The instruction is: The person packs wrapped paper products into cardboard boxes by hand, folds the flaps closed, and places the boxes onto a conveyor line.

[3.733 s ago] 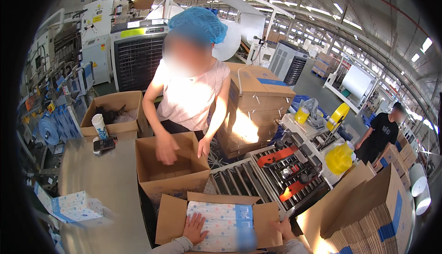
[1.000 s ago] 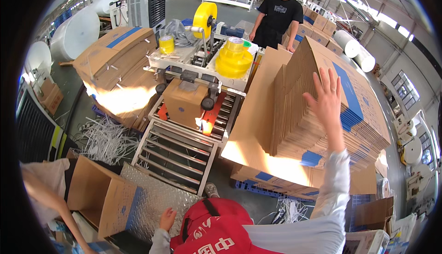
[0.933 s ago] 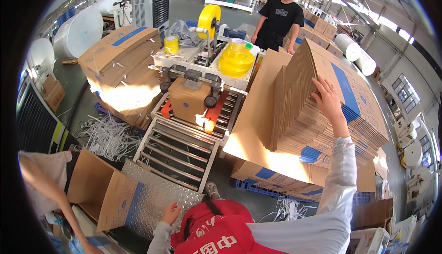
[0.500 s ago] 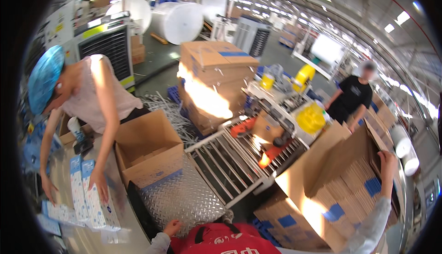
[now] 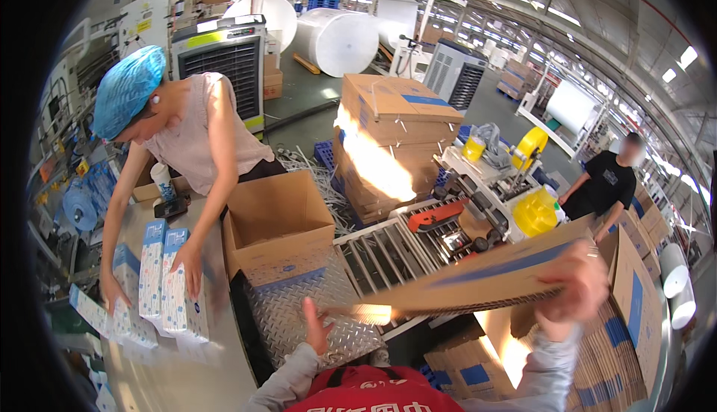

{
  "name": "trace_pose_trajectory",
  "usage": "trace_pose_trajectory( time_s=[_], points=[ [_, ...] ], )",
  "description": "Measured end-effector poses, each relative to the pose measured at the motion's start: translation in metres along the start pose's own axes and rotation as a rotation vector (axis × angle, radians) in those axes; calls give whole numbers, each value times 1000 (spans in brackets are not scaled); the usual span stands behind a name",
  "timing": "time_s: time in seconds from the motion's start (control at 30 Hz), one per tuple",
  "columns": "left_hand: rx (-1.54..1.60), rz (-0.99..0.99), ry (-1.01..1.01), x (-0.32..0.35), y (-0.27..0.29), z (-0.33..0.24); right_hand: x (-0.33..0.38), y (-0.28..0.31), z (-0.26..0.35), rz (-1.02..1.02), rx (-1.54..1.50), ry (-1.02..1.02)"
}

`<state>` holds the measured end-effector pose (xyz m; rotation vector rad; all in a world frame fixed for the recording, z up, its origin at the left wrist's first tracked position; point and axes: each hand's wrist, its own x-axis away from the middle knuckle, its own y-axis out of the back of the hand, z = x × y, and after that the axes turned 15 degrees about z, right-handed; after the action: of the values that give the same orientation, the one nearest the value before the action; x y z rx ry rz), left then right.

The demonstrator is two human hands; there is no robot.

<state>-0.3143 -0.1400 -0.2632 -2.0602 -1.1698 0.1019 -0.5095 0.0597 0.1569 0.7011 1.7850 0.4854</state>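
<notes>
Head view: the right hand (image 5: 571,289) is keeping its grip closed on the right end of a flat carton (image 5: 455,283), which is spanning above the roller conveyor's (image 5: 377,259) near edge; the left hand (image 5: 317,330) is hanging loosely spread by its left tip, contact unclear. Judged risk: one-ended support could be letting the carton twist, its free tip snagging the tread plate's (image 5: 299,322) right edge.

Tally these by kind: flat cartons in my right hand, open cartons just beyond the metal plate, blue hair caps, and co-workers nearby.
Flat carton in your right hand: 1
Open carton beyond the metal plate: 1
Blue hair cap: 1
Co-workers, pale top and black top: 2
Total: 5
</notes>
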Motion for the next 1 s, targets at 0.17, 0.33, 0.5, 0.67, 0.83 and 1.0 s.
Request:
trace_pose_trajectory(
  time_s=[0.17, 0.33, 0.5, 0.67, 0.83, 1.0],
  points=[
    [-60, -514, -406, 23, 88, -63, 97, -131, -33, -518, -643, -550],
    [-521, -180, -364, 100, 53, -154, 136, -217, -73, -668, -960, -1109],
    [-1147, -177, -17, 93, -12, -201, 230, -315, -53, -201, -1052, -1270],
    [-1414, -332, 380, 64, -3, -237, 195, -312, -12, 1, -1228, -1141],
    [-1797, -272, 494, 44, -108, -221, 230, -327, -112, 202, -1730, -903],
    [-887, 194, 427, 55, -122, -146, 204, -353, -102, 475, -2177, -883]
  ],
)
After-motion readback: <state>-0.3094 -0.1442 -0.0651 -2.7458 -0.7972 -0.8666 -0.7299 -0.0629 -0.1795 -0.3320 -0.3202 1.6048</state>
